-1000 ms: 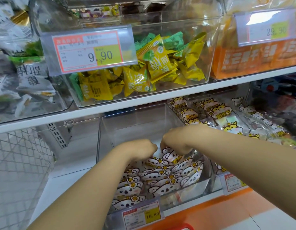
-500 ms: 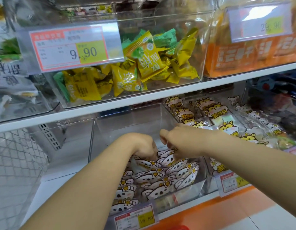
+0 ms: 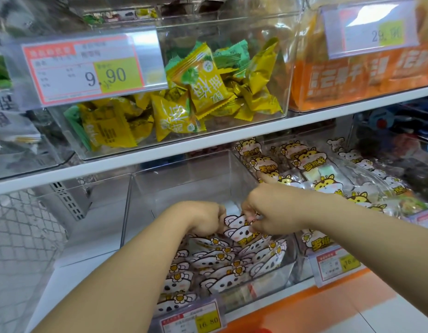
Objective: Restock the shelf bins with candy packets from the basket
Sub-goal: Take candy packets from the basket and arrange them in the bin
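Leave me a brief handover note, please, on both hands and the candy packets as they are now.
Left hand: fingers curled at the left edge of the koala packet; grip unclear.
Right hand: pinches that packet behind the packet rows.
Done: clear bin filled at the front; its rear is bare.
To do: seat this packet, then fill the rear. Basket not clearly in view.

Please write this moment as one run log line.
stage: restocking | right hand: pinches top koala packet | left hand: beside packet, grip hidden | clear bin: front filled
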Action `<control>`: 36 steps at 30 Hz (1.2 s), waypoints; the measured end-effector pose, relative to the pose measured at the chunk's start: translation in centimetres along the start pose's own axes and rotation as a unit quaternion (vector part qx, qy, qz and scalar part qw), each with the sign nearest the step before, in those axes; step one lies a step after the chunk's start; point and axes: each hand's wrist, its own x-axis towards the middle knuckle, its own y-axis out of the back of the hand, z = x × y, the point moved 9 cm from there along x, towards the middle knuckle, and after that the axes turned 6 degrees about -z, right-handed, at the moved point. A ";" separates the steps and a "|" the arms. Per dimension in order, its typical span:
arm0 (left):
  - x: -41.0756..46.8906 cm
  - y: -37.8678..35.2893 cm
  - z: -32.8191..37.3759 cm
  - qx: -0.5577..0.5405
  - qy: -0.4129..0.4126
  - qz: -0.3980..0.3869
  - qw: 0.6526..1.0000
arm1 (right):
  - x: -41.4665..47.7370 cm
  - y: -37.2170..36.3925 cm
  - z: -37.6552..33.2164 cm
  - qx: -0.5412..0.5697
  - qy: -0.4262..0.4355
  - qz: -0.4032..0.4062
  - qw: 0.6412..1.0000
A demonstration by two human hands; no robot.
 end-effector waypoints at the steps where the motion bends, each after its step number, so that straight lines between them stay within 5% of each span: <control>1: 0.0 -0.1 0.1 -0.001 0.001 -0.002 1.000 | 0.1 -0.2 0.0 -0.009 -0.007 -0.012 1.000; 9: -0.1 -0.7 0.3 0.018 0.013 -0.026 0.999 | 0.4 -0.8 -0.5 -0.092 -0.025 -0.068 0.993; 19: 0.4 -0.7 -1.2 -0.043 0.024 -0.020 0.999 | 0.2 0.7 0.3 0.134 -0.036 -0.042 0.989; 28: -1.0 0.0 -2.7 -0.100 0.004 0.010 0.995 | 1.1 0.8 -1.1 0.069 -0.020 -0.043 0.996; 36: -6.3 0.1 -5.5 -0.029 0.016 0.004 0.999 | 2.1 2.5 -4.2 0.109 0.016 0.009 0.994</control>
